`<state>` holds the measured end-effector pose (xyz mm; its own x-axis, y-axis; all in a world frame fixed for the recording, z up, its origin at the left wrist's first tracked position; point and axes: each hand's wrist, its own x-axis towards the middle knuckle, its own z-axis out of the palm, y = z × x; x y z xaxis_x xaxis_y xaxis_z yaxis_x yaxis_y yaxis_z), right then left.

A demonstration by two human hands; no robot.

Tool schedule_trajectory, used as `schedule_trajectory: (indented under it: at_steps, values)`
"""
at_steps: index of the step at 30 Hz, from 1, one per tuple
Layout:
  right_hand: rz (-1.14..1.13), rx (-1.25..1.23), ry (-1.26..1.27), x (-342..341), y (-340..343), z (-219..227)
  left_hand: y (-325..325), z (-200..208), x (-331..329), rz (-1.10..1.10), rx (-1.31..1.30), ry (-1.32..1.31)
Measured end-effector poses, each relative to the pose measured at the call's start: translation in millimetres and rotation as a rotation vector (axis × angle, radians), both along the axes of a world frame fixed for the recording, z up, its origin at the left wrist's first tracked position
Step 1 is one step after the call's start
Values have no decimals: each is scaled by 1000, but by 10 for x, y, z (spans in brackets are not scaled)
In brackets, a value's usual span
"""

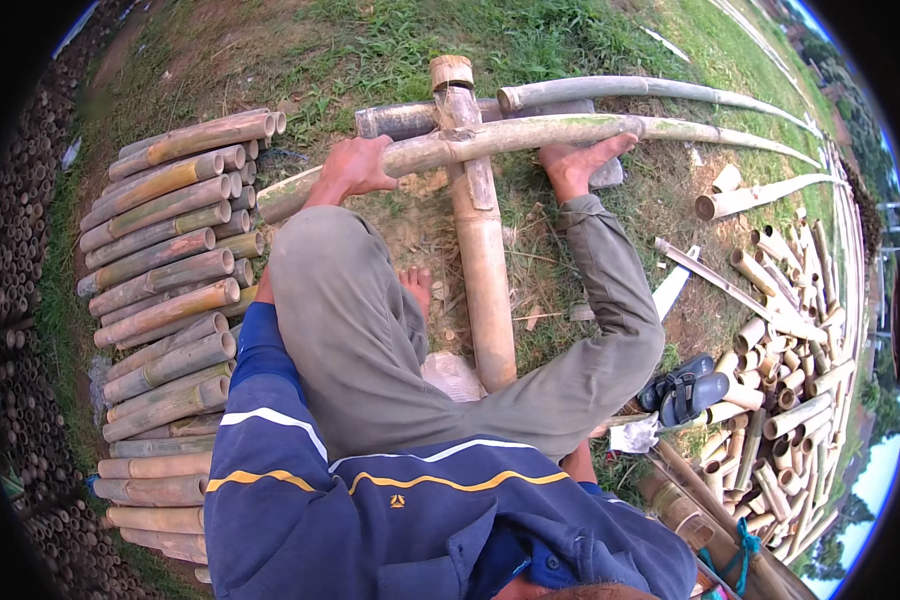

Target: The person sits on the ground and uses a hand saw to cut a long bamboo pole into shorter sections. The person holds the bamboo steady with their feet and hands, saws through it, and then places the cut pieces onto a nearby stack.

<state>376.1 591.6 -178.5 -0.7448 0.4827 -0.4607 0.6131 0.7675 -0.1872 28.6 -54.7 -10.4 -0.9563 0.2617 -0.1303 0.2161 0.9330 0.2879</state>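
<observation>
My left hand (pixel 355 168) is closed round a long bamboo pole (pixel 530 133), near its left end. The pole lies across the top of an upright-looking bamboo post (pixel 482 270) and runs off to the far right. My right foot (pixel 580 162) presses against the pole to the right of the post. Only a little of my right forearm shows beside my right thigh; the right hand is hidden. A white saw blade (pixel 674 287) lies on the ground to the right of my right leg.
Cut bamboo lengths (pixel 170 285) are stacked at the left. A second pole (pixel 650 88) and a shorter one (pixel 760 197) lie far right. Short offcuts (pixel 790 400) are heaped at the right, near black sandals (pixel 685 388). My left foot (pixel 417 288) is beside the post.
</observation>
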Motion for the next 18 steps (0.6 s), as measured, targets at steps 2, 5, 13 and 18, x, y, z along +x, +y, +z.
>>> schedule_trajectory:
  at_steps: [2,5,13,18]
  values:
    - [54,20,-24,77,-36,56,-97,-64,28,-10,44,3]
    - [157,42,-55,183,-67,147,-304,-81,41,-27,72,-11]
    - [310,176,164,756,-122,1153,-434,-99,116,-7,36,22]
    - [-129,37,788,756,-315,2485,-269,-129,111,-12,31,73]
